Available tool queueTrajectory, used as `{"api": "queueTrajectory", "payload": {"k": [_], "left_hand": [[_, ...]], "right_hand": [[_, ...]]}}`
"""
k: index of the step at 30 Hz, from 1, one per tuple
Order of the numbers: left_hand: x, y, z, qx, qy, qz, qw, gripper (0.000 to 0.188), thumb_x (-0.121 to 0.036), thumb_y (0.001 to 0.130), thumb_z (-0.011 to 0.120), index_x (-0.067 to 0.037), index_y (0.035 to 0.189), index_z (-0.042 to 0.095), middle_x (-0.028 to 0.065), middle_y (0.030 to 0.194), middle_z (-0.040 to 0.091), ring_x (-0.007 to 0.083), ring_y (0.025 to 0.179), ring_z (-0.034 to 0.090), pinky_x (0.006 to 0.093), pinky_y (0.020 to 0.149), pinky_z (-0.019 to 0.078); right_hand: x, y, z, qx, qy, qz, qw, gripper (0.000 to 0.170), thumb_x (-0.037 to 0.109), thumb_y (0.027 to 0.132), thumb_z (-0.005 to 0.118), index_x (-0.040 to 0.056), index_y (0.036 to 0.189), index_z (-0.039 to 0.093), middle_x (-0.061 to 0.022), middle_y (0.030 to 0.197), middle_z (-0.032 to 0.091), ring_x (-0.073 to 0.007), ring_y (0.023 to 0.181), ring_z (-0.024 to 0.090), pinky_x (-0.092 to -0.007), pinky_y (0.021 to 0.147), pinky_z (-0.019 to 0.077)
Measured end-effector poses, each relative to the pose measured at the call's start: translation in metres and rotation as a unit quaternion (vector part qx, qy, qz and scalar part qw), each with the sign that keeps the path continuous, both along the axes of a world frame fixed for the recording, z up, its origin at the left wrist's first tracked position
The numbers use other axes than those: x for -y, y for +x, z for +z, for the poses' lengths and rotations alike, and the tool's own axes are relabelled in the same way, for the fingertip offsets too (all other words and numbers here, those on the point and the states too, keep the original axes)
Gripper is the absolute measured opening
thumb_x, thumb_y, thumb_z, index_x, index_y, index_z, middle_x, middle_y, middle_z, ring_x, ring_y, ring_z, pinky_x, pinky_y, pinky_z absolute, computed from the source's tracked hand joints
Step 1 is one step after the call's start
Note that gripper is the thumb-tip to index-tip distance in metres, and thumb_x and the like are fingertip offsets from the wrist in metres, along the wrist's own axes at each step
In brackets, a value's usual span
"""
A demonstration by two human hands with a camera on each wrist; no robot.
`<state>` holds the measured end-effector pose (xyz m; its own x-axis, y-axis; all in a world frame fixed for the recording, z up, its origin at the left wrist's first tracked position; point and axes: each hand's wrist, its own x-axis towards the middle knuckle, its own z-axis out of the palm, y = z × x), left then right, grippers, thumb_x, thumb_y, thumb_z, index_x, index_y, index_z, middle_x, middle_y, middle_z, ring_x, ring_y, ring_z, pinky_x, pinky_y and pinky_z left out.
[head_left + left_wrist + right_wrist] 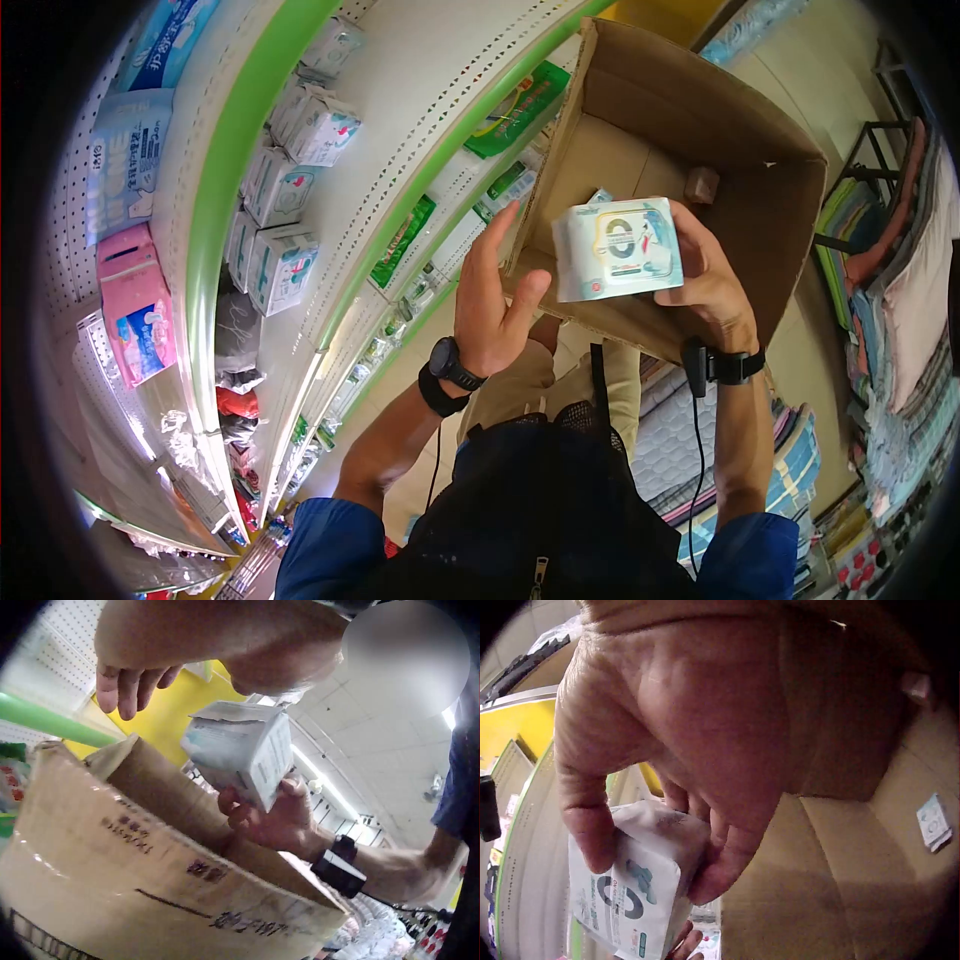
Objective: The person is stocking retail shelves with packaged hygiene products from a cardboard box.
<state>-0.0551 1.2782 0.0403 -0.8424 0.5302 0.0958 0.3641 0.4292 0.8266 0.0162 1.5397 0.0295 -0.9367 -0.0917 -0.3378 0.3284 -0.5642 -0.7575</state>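
Observation:
My right hand (pixel 718 285) grips a white and pale teal pack of sanitary pads (pixel 625 250) at its side, above a deep cardboard box (pixel 690 75). In the right wrist view the thumb lies on one face of the pack (pixel 630 892), the fingers round the opposite side. My left hand (pixel 492 315) is held up beside the pack, apart from it, with fingers extended and thumb spread. Inside the box, a small white pack (pixel 934 823) lies on the bottom and a small pinkish-brown item (pixel 702 185) sits near a wall.
Similar white packs (pixel 285 265) stand on the green-edged shelf (pixel 225 130) to the left, near blue and pink packs (pixel 138 300). Green packs (pixel 403 240) lie on a lower shelf. Folded textiles (pixel 910 290) are stacked on a rack at the right.

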Motion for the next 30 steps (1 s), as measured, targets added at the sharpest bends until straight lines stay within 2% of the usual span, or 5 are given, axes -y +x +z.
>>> {"api": "queueTrajectory", "payload": {"k": [6, 12, 18, 22, 30], "left_hand": [[-0.013, 0.000, 0.033, 0.199, 0.186, 0.016, 0.962, 0.078, -0.051, 0.096, 0.054, 0.004, 0.146, 0.030, 0.0243, 0.144, 0.042, 0.0314, 0.127, 0.049, 0.0424, 0.105, 0.0394], [-0.002, -0.037, 0.061, 0.471, 0.142, -0.069, 0.868, 0.063, -0.026, 0.088, 0.072, 0.001, 0.139, 0.046, 0.0114, 0.127, 0.059, 0.0163, 0.112, 0.057, 0.0310, 0.099, 0.0440], [0.018, -0.108, 0.072, 0.024, -0.043, 0.016, 0.999, 0.067, -0.018, 0.074, 0.082, 0.003, 0.131, 0.051, 0.0138, 0.121, 0.060, 0.0200, 0.110, 0.059, 0.0308, 0.093, 0.0475], [0.024, -0.210, 0.025, -0.302, -0.212, 0.052, 0.928, 0.071, -0.025, 0.075, 0.079, 0.005, 0.131, 0.047, 0.0259, 0.117, 0.058, 0.0395, 0.107, 0.057, 0.0458, 0.100, 0.0417], [-0.009, -0.301, -0.018, -0.201, -0.554, 0.068, 0.805, 0.069, -0.037, 0.085, 0.067, -0.005, 0.138, 0.038, 0.0216, 0.132, 0.051, 0.0371, 0.123, 0.052, 0.0629, 0.100, 0.0327]], "right_hand": [[0.029, -0.004, 0.024, -0.092, 0.022, 0.017, 0.995, 0.088, -0.012, 0.055, 0.064, -0.0001, 0.139, 0.045, -0.0093, 0.143, 0.046, -0.0198, 0.134, 0.043, -0.0334, 0.113, 0.0319], [0.045, -0.007, 0.042, -0.133, -0.027, 0.035, 0.990, 0.091, -0.012, 0.060, 0.063, -0.0001, 0.146, 0.038, -0.0106, 0.148, 0.042, -0.0197, 0.132, 0.045, -0.0330, 0.109, 0.0376], [0.037, 0.009, 0.037, -0.051, 0.065, -0.002, 0.997, 0.075, -0.003, 0.080, 0.071, 0.0002, 0.147, 0.038, -0.0113, 0.145, 0.045, -0.0184, 0.112, 0.057, -0.0309, 0.093, 0.0482], [0.024, 0.034, 0.021, -0.021, 0.068, -0.019, 0.997, 0.064, 0.001, 0.084, 0.068, -0.0008, 0.143, 0.043, -0.0139, 0.136, 0.053, -0.0198, 0.111, 0.059, -0.0318, 0.096, 0.0467], [0.011, 0.078, 0.013, 0.041, 0.078, -0.068, 0.994, 0.057, -0.002, 0.088, 0.062, -0.0033, 0.141, 0.044, -0.0134, 0.127, 0.059, -0.0203, 0.113, 0.059, -0.0320, 0.100, 0.0448]]}}
